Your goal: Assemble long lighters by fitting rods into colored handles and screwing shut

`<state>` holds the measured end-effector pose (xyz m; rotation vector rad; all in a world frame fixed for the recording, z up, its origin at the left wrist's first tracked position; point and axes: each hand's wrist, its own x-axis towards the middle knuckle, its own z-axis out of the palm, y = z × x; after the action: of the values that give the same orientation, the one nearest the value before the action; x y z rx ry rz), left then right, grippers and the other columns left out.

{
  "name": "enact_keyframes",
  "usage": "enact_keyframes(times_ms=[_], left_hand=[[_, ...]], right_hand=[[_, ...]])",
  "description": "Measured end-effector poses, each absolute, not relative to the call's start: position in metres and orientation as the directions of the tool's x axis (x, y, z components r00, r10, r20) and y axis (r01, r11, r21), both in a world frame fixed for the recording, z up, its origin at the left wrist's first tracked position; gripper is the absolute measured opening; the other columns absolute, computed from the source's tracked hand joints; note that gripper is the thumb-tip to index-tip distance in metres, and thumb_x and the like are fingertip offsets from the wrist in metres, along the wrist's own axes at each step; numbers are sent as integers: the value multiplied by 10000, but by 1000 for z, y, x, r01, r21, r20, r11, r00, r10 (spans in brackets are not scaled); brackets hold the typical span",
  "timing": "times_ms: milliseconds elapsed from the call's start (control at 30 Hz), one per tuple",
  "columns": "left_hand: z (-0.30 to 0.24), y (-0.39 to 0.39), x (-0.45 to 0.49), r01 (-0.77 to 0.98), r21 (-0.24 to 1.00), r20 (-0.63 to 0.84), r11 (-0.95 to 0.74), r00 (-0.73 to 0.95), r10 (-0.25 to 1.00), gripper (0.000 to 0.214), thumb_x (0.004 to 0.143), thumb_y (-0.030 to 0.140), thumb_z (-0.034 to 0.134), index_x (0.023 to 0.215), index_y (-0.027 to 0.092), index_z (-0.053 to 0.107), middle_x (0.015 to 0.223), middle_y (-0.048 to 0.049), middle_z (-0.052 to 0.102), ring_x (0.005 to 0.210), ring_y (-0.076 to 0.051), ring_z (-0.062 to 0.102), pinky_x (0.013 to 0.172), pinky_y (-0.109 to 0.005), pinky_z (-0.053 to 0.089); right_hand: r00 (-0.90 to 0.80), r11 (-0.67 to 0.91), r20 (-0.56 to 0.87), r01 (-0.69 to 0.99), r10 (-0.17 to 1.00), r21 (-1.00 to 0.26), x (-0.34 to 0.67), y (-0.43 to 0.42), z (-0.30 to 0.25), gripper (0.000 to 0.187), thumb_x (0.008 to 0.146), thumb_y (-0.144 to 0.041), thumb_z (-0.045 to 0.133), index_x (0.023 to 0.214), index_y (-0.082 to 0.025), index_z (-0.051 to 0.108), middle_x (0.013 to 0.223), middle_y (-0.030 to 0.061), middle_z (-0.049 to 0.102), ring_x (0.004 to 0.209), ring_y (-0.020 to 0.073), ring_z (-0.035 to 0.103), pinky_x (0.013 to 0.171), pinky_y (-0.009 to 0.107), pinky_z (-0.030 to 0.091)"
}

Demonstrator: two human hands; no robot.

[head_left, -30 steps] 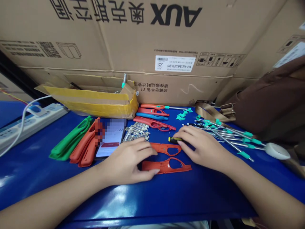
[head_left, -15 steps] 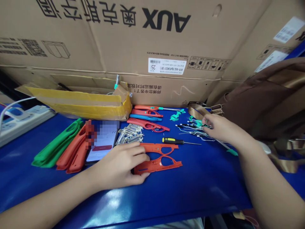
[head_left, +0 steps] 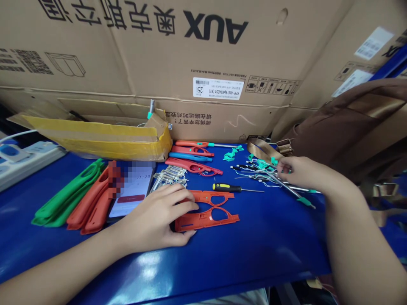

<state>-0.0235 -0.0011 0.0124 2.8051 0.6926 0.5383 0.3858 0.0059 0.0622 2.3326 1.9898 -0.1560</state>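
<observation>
My left hand [head_left: 159,218] lies on the table with thumb and fingers apart, spanning the left ends of two orange lighter shell halves [head_left: 211,218]. Its fingers cover part of the upper half. At the right, my right hand [head_left: 302,173] has its fingers pinched together at a pile of metal lighter tubes [head_left: 289,186] with green ends, black parts and white wires [head_left: 241,170]. A bit of green plastic shows between those fingertips; the rest of it is hidden. Between the hands lies a black and yellow screwdriver [head_left: 227,187].
Clear small parts [head_left: 170,176], a phone [head_left: 132,186], green shells [head_left: 68,195] and red shells [head_left: 92,203] lie left. Behind are assembled-looking lighters [head_left: 190,144], green pieces [head_left: 233,153] and a taped cardboard box [head_left: 104,140]. A brown bag [head_left: 346,123] stands right.
My right hand has shifted slightly among the tubes, and a second tube now shows beside it. My left hand stays by the orange shells. The whole view has moved a little.
</observation>
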Motion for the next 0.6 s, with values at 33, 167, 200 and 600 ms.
enact_keyframes(times_ms=[33,167,200,600], left_hand=[[12,-1,-24,407,280,300,-870,823,482,305,852,390,728,1115,238,718,1090,-61,714,997,-251,629,906,-398,505],[12,-1,-24,409,285,290,-867,825,485,333,849,381,727,1154,248,716,1148,-63,715,1048,-260,635,938,-400,504],[12,-1,-24,410,285,287,-866,826,485,344,848,385,727,1164,247,715,1161,-65,713,1055,-262,637,937,-400,507],[7,0,-23,408,304,244,-861,840,484,322,867,337,704,1179,257,703,1207,-61,686,1085,-272,633,981,-424,501]], right_hand=[[154,-157,-126,988,980,-12,387,6,62,44,780,-271,623,796,-249,658,788,34,725,681,209,649,598,290,429],[146,-149,-149,989,978,-10,387,6,62,78,753,-261,661,821,-247,697,808,42,742,695,213,661,597,290,432],[146,-148,-156,989,977,-7,387,6,61,91,742,-256,676,827,-248,709,808,44,745,698,216,664,595,290,431],[68,-67,-169,998,983,8,378,5,58,54,742,-206,648,785,-238,655,779,37,715,698,218,647,599,293,397]])
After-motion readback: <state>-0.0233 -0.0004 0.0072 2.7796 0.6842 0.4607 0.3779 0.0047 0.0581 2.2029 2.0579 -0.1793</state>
